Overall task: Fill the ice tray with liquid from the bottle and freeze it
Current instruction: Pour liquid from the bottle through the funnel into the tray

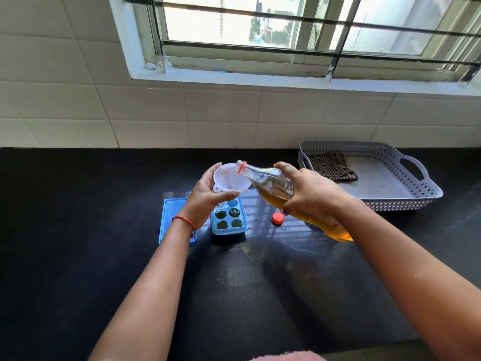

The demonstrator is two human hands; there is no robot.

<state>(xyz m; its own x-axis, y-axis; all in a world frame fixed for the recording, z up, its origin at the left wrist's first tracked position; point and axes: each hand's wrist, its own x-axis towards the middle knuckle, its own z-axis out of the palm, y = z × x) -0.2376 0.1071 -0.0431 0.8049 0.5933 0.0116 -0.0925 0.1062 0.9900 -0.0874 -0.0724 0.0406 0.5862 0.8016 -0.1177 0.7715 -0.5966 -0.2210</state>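
A light blue ice tray lies on the black counter, several of its cells dark with liquid. Above its far end my left hand holds a white funnel, fingers and thumb curled round its bowl. My right hand grips a clear bottle of amber liquid. The bottle is tilted to the left, its open neck with a red ring over the funnel's rim. The liquid sits low in the bottle's body. The red cap rests on the counter to the right of the tray.
A flat blue lid lies left of the tray, partly under my left wrist. A grey perforated basket with a checked cloth stands at the back right. Tiled wall and a window rise behind the counter.
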